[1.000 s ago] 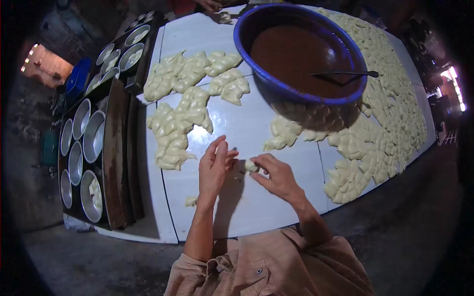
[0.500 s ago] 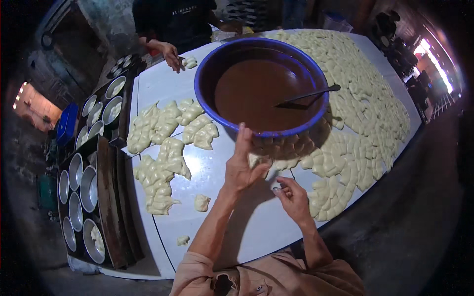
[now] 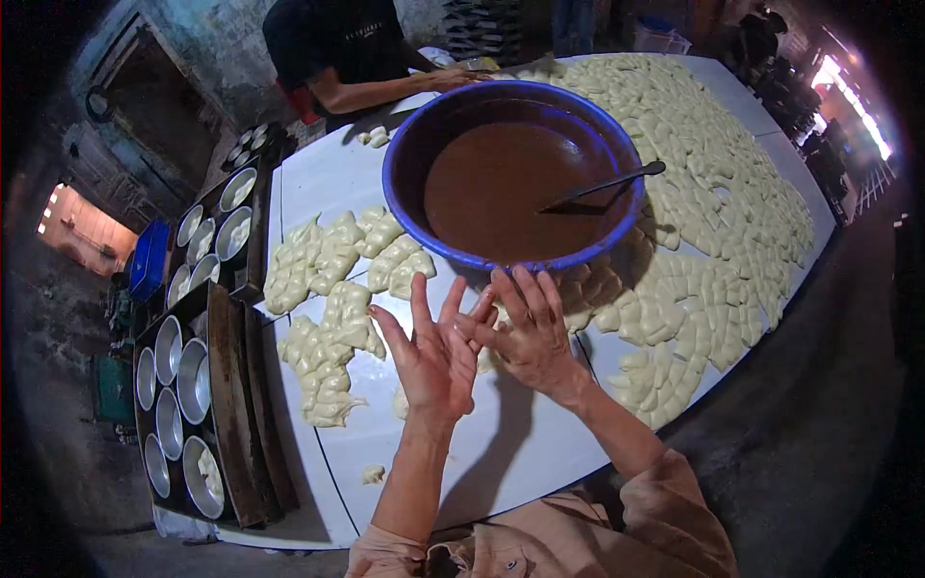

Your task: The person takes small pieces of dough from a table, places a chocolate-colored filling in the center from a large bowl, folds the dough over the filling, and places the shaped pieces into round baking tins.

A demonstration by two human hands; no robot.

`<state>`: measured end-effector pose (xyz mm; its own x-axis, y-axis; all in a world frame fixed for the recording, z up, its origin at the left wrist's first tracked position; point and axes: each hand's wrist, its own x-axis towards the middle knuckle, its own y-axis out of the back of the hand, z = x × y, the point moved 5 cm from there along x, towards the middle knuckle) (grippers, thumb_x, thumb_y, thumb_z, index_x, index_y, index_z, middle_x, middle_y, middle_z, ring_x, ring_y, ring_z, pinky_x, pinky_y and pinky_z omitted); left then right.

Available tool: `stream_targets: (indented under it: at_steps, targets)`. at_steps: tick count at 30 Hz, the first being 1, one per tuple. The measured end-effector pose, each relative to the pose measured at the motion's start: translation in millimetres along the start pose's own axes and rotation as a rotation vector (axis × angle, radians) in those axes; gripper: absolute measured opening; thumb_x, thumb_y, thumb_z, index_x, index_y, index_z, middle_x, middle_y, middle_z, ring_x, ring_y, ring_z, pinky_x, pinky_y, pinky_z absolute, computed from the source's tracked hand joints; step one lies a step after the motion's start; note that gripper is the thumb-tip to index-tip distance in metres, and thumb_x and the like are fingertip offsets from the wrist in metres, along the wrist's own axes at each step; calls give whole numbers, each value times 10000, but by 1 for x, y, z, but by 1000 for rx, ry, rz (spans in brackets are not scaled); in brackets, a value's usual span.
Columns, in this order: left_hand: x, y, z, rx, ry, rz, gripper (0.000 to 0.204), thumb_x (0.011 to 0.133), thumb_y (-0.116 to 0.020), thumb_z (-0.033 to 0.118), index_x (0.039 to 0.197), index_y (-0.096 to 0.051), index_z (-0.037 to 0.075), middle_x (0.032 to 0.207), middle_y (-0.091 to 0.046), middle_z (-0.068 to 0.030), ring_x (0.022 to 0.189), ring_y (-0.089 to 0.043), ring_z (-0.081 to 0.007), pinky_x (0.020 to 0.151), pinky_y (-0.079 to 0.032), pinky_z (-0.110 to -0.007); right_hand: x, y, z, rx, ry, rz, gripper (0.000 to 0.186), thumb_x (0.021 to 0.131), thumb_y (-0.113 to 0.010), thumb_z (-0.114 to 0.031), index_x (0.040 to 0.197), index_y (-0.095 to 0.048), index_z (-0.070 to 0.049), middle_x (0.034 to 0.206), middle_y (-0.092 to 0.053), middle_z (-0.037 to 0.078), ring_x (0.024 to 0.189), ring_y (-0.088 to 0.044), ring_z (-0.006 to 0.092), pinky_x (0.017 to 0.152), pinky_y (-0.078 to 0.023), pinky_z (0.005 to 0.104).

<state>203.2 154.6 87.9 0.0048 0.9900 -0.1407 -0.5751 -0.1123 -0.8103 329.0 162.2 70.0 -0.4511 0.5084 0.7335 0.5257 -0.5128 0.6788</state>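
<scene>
I have the left hand [image 3: 438, 366] spread wide, palm up, on the near side of the blue basin [image 3: 409, 183]; the right hand [image 3: 540, 342] overlaps its fingers, and whether it holds anything I cannot tell. The pale dough [image 3: 323, 356] left and right of the basin looks soft, light and sticky; I'd scoop beneath its edge

White table [image 3: 323, 183] — dough pieces [image 3: 713, 202] left and right, blue basin [image 3: 412, 178] between.
</scene>
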Motion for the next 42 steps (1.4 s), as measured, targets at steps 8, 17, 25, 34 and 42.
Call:
stream_targets:
  at_steps: [8, 17, 25, 34, 42]
  targets:
    - [-9, 1, 1, 157, 81, 45, 818, 976, -296, 690, 1562, -152, 138, 1528, -316, -251, 1194, -594, -379, 1052, -454, -467, -3, 23, 80, -359, -443, -219, 648, 847, -618, -179, 1465, -454, -290, 1588, -276, 164, 1472, -177, 427, 1154, -148, 639]
    - [-72, 113, 11, 798, 45, 115, 244, 968, -641, 214, 1025, -707, -15, 1222, -653, -131, 922, -652, -131, 793, -522, -265, -21, 9, -12, 430, -411, -286, 150, 826, -739, -197, 780, -713, -57, 987, -698, 104, 955, -640, 283, 851, -453, 412]
    - [-144, 199, 113, 1526, -355, 724, 261, 870, -728, 154, 1081, -672, 11, 973, -685, -128, 747, -681, -237, 682, -532, -337, 39, -118, -128, 723, -385, -636, 238, 900, -656, -272, 927, -690, -39, 829, -689, 154, 765, -665, 333, 714, -505, 431]
    - [-158, 244, 138, 1644, -321, 768, 226, 825, -742, 137, 1017, -703, 26, 1100, -643, -142, 898, -676, -282, 754, -547, -367, 7, -167, -219, 686, -131, -638, 148, 833, -616, -165, 877, -583, -28, 875, -605, 178, 910, -603, 368, 760, -497, 470]
    - [-142, 187, 126, 1602, -328, 599, 205, 853, -725, 106, 1012, -677, -14, 1115, -628, -115, 859, -638, -227, 725, -517, -340, -21, -50, -87, 657, -846, -450, 119, 885, -702, -120, 925, -711, -8, 851, -699, 109, 705, -650, 177, 654, -514, 289]
